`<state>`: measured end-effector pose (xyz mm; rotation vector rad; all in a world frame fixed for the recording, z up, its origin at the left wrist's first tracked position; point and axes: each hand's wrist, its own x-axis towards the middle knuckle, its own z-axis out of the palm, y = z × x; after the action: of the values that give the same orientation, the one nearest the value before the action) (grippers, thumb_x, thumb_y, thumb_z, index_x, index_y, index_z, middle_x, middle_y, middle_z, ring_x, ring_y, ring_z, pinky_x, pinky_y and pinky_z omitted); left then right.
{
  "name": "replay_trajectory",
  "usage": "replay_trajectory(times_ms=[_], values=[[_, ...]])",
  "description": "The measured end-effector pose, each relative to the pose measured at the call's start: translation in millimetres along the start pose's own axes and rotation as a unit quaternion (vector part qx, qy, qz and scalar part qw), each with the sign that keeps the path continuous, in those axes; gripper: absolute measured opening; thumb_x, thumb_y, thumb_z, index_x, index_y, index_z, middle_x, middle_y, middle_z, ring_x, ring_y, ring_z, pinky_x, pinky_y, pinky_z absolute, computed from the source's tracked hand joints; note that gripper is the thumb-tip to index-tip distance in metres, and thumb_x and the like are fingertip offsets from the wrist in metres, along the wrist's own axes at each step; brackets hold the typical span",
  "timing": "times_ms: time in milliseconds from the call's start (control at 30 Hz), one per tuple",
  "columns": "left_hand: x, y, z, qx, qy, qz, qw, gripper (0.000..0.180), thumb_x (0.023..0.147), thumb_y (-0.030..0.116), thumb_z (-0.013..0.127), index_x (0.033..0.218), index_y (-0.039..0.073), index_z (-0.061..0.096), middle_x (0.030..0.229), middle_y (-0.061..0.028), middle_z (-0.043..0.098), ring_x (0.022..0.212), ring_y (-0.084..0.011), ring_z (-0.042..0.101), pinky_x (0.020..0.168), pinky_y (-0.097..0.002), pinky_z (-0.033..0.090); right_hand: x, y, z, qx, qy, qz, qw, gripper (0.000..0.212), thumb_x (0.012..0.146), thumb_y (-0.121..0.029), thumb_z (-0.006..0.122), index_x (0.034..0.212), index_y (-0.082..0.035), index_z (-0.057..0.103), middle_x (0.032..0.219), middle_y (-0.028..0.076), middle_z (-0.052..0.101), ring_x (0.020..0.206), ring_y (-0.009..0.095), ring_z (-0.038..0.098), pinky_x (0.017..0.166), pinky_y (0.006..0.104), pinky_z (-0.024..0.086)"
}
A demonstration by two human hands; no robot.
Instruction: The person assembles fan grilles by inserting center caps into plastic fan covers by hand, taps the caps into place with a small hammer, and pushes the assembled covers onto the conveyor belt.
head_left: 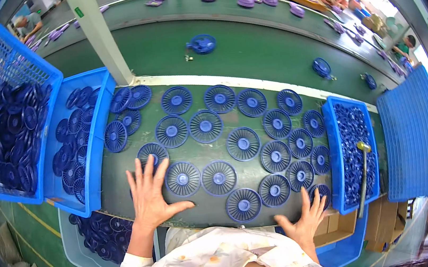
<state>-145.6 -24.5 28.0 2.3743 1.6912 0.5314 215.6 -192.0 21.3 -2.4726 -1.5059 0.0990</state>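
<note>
Many round, dark blue plastic fan grilles (182, 179) lie spread out flat on the green worktable (203, 153). My left hand (151, 194) is at the table's near left, fingers spread, its fingertips over the near side of one grille (153, 152). Nothing shows in its grip. At the near right edge my right hand (306, 222) is open, thumb apart, its fingertips close to a grille (320, 195) that they partly cover. Whether they touch it I cannot tell.
A tilted blue crate (48, 71) and a blue tray (104, 88) of grilles stand left. At right, a hammer (363, 174) lies across a blue bin (335, 150) of small parts beside stacked blue baskets (414, 135). Beyond, a green conveyor (155, 50) carries blue fans (203, 44).
</note>
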Motion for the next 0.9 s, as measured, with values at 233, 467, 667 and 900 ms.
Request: replay_trajectory(times_ms=[233,467,667,900], values=[[30.8,21.3,13.9,-0.003,-0.037,0.033,0.999,0.117,0.055,0.085,0.075,0.152,0.025,0.048,0.158,-0.021,0.036,0.149,-0.0492,0.025,0.118,-0.0712,0.013,47.6,-51.3,13.7,0.004,-0.059,-0.073,0.996,0.106,0.064,-0.07,0.083,0.153,-0.028,0.045,0.163,0.027,0.019,0.15,0.057,0.01,0.112,0.0777,0.01],[126.7,20.0,45.5,0.028,0.03,0.089,0.995,0.105,0.066,0.079,0.073,0.152,0.024,0.048,0.155,-0.0188,0.042,0.146,-0.0457,0.032,0.118,-0.0704,0.014,176.8,-86.9,38.9,0.027,0.005,-0.131,0.991,0.107,0.071,-0.068,0.078,0.158,-0.02,0.036,0.163,0.02,0.028,0.152,0.046,0.019,0.116,0.0741,0.011],[261.4,1.4,89.4,-0.006,0.078,0.112,0.991,0.08,0.086,0.067,0.064,0.147,0.017,0.053,0.15,-0.0208,0.05,0.145,-0.0376,0.039,0.123,-0.0607,0.014,312.5,-105.0,77.1,0.077,0.125,-0.153,0.977,0.084,0.085,-0.06,0.072,0.153,-0.017,0.046,0.159,0.021,0.036,0.148,0.043,0.032,0.118,0.0665,0.021],[332.1,45.2,110.6,-0.007,0.209,0.169,0.963,0.065,0.081,0.005,0.072,0.143,0.021,0.057,0.161,-0.0221,0.033,0.15,-0.0417,0.03,0.122,-0.0598,0.021,361.4,-106.2,95.3,0.132,0.315,-0.206,0.917,0.028,0.089,-0.008,0.066,0.117,-0.007,0.068,0.13,0.017,0.06,0.125,0.038,0.056,0.106,0.0487,0.045]])
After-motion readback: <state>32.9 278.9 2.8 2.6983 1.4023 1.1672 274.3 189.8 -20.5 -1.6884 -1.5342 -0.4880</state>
